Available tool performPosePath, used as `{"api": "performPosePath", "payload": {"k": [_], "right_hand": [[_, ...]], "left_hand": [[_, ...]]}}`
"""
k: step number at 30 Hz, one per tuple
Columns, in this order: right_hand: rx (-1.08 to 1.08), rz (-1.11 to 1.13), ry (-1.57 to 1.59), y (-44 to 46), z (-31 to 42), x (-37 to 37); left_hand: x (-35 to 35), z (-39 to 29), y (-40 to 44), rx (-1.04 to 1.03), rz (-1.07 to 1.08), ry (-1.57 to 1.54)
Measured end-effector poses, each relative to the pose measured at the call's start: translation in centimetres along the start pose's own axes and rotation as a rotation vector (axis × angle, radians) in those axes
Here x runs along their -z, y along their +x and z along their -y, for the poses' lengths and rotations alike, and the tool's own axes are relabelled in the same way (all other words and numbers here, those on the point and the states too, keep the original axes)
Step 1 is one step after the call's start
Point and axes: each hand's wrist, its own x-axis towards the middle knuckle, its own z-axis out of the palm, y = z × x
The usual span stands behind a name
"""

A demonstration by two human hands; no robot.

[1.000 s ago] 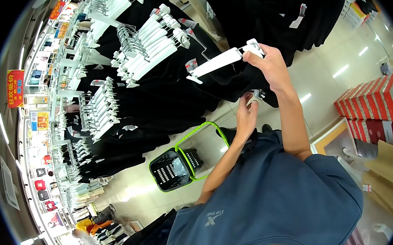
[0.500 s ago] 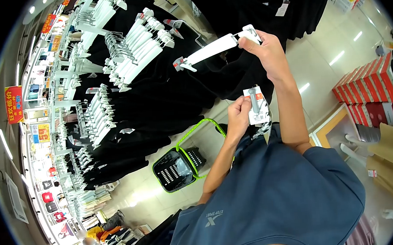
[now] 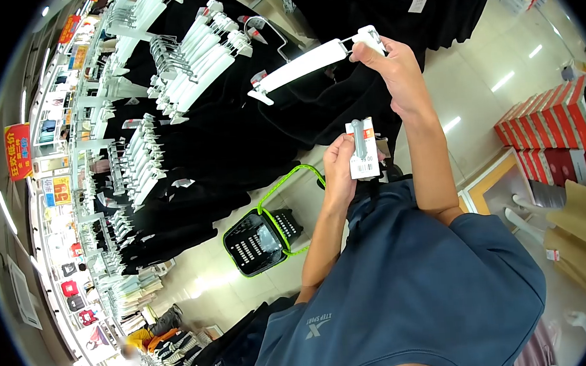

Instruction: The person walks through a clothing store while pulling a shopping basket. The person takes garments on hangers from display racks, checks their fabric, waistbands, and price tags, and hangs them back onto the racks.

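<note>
My right hand (image 3: 397, 73) is closed on the clip at the near end of a white clip hanger (image 3: 302, 67). The hanger's metal hook points away toward the rack, and its far clip is by the black garments. Whether cloth hangs from this hanger I cannot tell. Lower and to the left, my left hand (image 3: 339, 169) pinches the edge of a white and red price tag (image 3: 365, 161). A grey security tag (image 3: 359, 137) lies across its face. Dark straps or cords trail beside the tag, partly hidden.
White hangers (image 3: 206, 60) with black garments (image 3: 196, 162) fill the rack on the left. A black shopping basket (image 3: 253, 243) with a green handle stands on the floor. Red and white shoe boxes (image 3: 547, 117) are stacked at right, near a tan garment (image 3: 582, 231).
My left hand has moved left and slightly up with the price tag, which now faces me more squarely. The hanger in my right hand has shifted slightly left and up.
</note>
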Motion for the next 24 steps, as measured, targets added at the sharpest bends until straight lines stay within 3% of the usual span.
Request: {"api": "performPosePath", "payload": {"k": [6, 10, 14, 24], "right_hand": [[-0.014, 0.006, 0.003, -0.2, 0.2, -1.2], [0.012, 0.013, -0.011, -0.4, 0.5, -2.2], [0.038, -0.005, -0.044, -0.1, -0.9, -2.2], [0.07, -0.043, 0.02, 0.4, -0.4, -1.4]], "left_hand": [[-0.6, -0.1, -0.4, 0.042, -0.123, 0.013], [0.2, -0.9, -0.6, 0.154, -0.025, -0.064], [-0.2, -0.4, -0.1, 0.088, -0.094, 0.228], [0.4, -0.1, -0.2, 0.1, -0.036, 0.125]]}}
